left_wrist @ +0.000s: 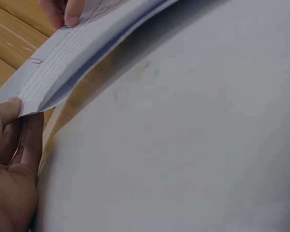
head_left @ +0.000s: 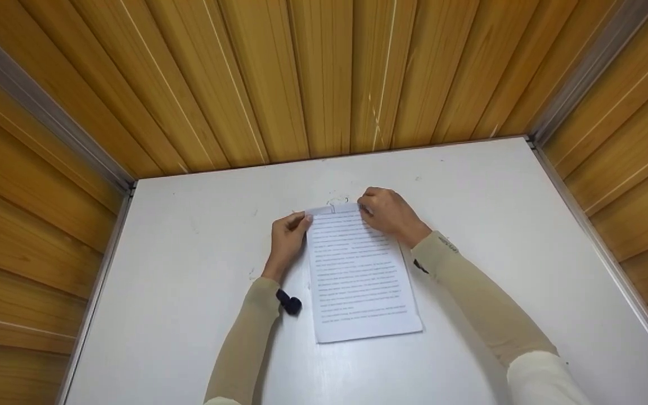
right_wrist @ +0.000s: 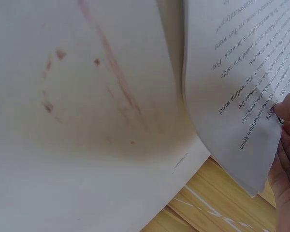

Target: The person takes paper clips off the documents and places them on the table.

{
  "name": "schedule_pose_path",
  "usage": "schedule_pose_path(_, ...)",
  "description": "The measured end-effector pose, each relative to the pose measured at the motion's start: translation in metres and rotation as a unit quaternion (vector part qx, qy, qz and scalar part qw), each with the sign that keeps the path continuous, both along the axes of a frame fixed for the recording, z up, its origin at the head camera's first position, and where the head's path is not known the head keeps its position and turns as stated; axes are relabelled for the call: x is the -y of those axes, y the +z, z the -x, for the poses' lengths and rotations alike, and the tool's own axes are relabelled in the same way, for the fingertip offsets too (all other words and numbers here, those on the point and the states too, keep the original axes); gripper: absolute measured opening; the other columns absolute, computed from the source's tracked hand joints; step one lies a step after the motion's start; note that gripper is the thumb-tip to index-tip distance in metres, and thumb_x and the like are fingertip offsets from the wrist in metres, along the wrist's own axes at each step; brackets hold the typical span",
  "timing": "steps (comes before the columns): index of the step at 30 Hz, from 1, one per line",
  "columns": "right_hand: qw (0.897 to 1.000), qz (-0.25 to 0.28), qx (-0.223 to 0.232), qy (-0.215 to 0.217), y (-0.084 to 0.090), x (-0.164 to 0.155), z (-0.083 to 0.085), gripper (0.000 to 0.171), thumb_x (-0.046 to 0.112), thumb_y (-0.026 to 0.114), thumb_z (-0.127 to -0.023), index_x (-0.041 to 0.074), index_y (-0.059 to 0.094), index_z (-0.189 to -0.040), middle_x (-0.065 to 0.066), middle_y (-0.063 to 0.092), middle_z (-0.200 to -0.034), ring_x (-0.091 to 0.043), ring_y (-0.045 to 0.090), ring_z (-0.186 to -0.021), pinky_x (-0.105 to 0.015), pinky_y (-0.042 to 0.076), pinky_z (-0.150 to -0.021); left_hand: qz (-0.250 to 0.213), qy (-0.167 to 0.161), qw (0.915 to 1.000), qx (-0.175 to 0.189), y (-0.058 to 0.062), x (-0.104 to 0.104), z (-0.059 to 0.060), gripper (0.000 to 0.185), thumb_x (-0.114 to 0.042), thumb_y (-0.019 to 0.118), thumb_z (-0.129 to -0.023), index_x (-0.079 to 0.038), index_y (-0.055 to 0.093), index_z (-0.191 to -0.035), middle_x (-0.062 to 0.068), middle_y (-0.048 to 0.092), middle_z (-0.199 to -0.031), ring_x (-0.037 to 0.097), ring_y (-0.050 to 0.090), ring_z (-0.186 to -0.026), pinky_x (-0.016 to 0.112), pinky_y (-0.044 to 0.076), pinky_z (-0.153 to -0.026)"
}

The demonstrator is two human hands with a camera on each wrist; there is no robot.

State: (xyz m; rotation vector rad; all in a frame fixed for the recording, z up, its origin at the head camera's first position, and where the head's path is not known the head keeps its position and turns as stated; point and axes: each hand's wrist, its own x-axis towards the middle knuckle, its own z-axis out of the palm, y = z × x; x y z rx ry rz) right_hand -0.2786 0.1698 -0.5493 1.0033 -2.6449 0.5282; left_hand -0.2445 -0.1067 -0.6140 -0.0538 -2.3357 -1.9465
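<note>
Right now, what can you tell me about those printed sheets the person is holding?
The sheets are a thin stack of white paper with lines of black print, lying lengthwise on the white table. The near end rests flat; the far end is raised slightly off the surface. The left hand pinches the far left corner, the right hand pinches the far right corner. A small pink paper clip sits on the far edge between the hands. Several sheets show at the lifted edge; their count cannot be told.

paper sheets (head_left: 358,275) on table (head_left: 498,197) — centred
</note>
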Motion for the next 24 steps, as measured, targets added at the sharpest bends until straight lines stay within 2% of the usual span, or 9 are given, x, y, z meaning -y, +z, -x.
schedule_pose_path(4,1.000,0.004,-0.018,0.004,-0.0020,-0.0001,0.0010,0.011,0.002,0.071,-0.098,-0.001,0.081,-0.098,-0.015,0.078,-0.097,-0.030,0.077,-0.091,-0.041,0.064,-0.080,-0.005,-0.007,1.0000,0.000,-0.0003,-0.0002,0.0003,0.028,-0.017,0.072,-0.105,0.002,0.077,-0.124,0.017,0.080,-0.109,0.018,0.073,-0.091,0.021,0.056,-0.081)
schedule_pose_path(8,0.999,0.009,-0.030,0.006,-0.0031,0.0000,0.0018,0.009,0.001,0.073,-0.096,-0.001,0.081,-0.095,-0.015,0.078,-0.094,-0.029,0.077,-0.087,-0.041,0.063,-0.077,0.002,0.001,1.0000,-0.002,-0.0004,-0.0007,0.0004,0.026,-0.016,0.072,-0.104,0.002,0.078,-0.122,0.017,0.080,-0.109,0.016,0.072,-0.090,0.021,0.055,-0.080)
schedule_pose_path(24,0.999,0.025,0.007,-0.021,0.0010,-0.0015,0.0034,0.010,0.002,0.075,-0.093,-0.002,0.083,-0.096,-0.017,0.081,-0.094,-0.031,0.078,-0.086,-0.041,0.064,-0.076,0.013,0.008,0.9999,0.003,0.0004,-0.0029,-0.0003,0.024,-0.018,0.074,-0.103,-0.003,0.080,-0.121,0.013,0.081,-0.111,0.019,0.074,-0.096,0.022,0.055,-0.084)
